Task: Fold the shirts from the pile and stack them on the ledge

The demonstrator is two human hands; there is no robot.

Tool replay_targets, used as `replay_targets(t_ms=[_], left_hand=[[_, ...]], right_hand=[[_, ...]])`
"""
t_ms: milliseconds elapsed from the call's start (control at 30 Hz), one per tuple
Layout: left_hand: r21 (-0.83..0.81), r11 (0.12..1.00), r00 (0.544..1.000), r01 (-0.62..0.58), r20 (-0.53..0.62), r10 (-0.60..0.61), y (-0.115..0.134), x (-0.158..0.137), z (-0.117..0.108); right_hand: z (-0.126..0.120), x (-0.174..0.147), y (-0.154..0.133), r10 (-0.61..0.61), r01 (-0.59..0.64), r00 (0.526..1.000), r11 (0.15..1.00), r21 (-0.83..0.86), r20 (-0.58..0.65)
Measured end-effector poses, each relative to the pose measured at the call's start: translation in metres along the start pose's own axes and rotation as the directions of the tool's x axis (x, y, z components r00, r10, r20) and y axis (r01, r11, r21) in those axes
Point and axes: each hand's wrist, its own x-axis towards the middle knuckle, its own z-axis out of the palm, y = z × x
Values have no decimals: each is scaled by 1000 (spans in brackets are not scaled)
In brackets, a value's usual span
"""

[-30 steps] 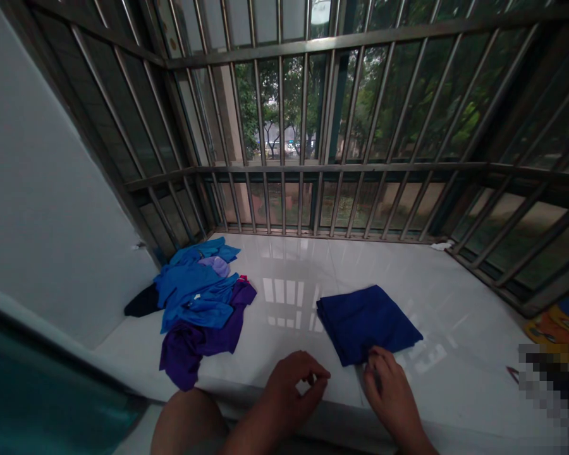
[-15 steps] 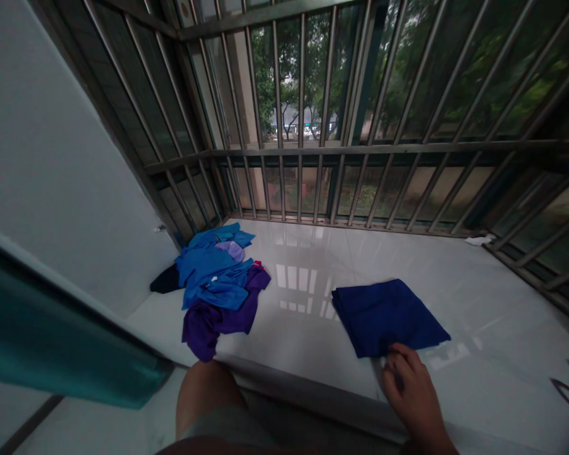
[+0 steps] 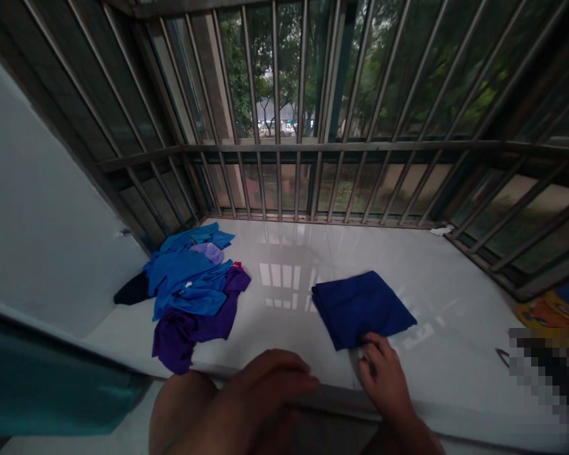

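Observation:
A folded dark blue cloth (image 3: 363, 306) lies flat on the white ledge, its corners pointing off to the right and toward me. My right hand (image 3: 384, 376) is at its near edge, with the fingers curled and the thumb and forefinger pinched at the fabric. Low in the middle, closer to the camera, hovers my left hand (image 3: 275, 392), dark and somewhat blurred. Its fingers are stretched forward and nothing shows in them. To the left sits a loose heap of clothes: bright blue garments (image 3: 184, 278), a purple one (image 3: 201, 332), a lilac piece (image 3: 208, 253) and a near-black piece (image 3: 133, 289).
Metal window bars (image 3: 277, 148) rise behind the glossy ledge (image 3: 284, 253). A teal curtain or cover (image 3: 52, 385) is at lower left, beside a white wall (image 3: 38, 177). Yellow and blue items (image 3: 557, 306) lie at right, near a pixelated patch. My knee (image 3: 180, 404) touches the ledge front.
My left hand has come into view at the bottom centre. The view has turned to the right, bringing in the yellow items. My right hand stays at the cloth's near edge.

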Motion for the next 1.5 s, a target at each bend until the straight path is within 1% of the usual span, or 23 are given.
replay_targets(t_ms=[67,100,133,200,267,333,400,467,567,633,733,800,867,1000,1067,1100,1167,1233,1300,1333,1400,1467,1500], left_hand=[[89,991,991,98,78,-105,-30,-12,19],[149,977,983,152,76,-165,-51,-23,33],[208,959,974,192,79,-212,-74,-38,49],[322,901,938,292,85,-335,-119,-73,86],[417,847,903,329,124,-411,-152,-103,120],[503,798,905,332,69,-420,-169,-121,146],[555,773,936,307,-27,-352,-171,-125,162],[573,769,956,284,-103,-276,-163,-119,169],[570,760,949,313,-163,-269,-150,-107,172],[570,748,940,340,-179,-291,-146,-103,173],[581,742,942,333,-176,-285,-147,-102,174],[583,745,945,324,-166,-281,-147,-103,174],[582,742,941,333,-161,-296,-143,-103,172],[589,711,916,386,-149,-373,-129,-99,168],[595,691,900,411,-145,-410,-126,-97,169],[596,685,895,419,-145,-421,-126,-97,170],[593,686,894,422,-148,-423,-129,-98,173],[579,701,901,415,-156,-405,-136,-101,177],[563,723,912,400,-164,-376,-143,-104,180],[555,735,918,388,-164,-361,-145,-105,182],[543,751,924,376,-160,-347,-149,-107,183],[535,753,921,383,-157,-357,-150,-107,183],[534,751,918,388,-158,-363,-150,-108,184]], right_hand=[[-1,0,-2,7,-7,1000,1000,-16,6],[-1,0,-3,13,-13,1000,1000,-19,7],[-1,0,-4,19,-19,1000,1000,-21,4],[0,2,-7,32,-33,999,999,-25,-5],[2,4,-10,41,-40,999,998,-45,4],[7,7,-11,32,-27,998,996,-85,63],[12,12,-11,34,-12,986,991,-136,165],[16,19,-11,65,-14,959,983,-182,276],[23,35,-14,131,-36,899,973,-227,418],[27,49,-14,180,-55,866,962,-269,466],[34,74,-6,272,-97,839,927,-363,470],[35,93,10,336,-134,830,895,-426,445],[32,113,34,406,-188,821,856,-481,403],[18,145,100,542,-320,789,763,-561,288],[10,155,130,549,-340,802,744,-575,237],[7,158,142,534,-334,816,748,-574,222],[2,158,155,459,-281,856,799,-532,236],[-2,148,154,324,-180,896,890,-419,304],[-7,128,146,140,-50,911,971,-234,387],[-10,116,141,44,13,904,992,-129,425],[-22,88,139,-109,94,869,994,55,483],[-43,63,151,-170,112,832,984,140,528],[-56,55,162,-157,102,824,986,130,544]])
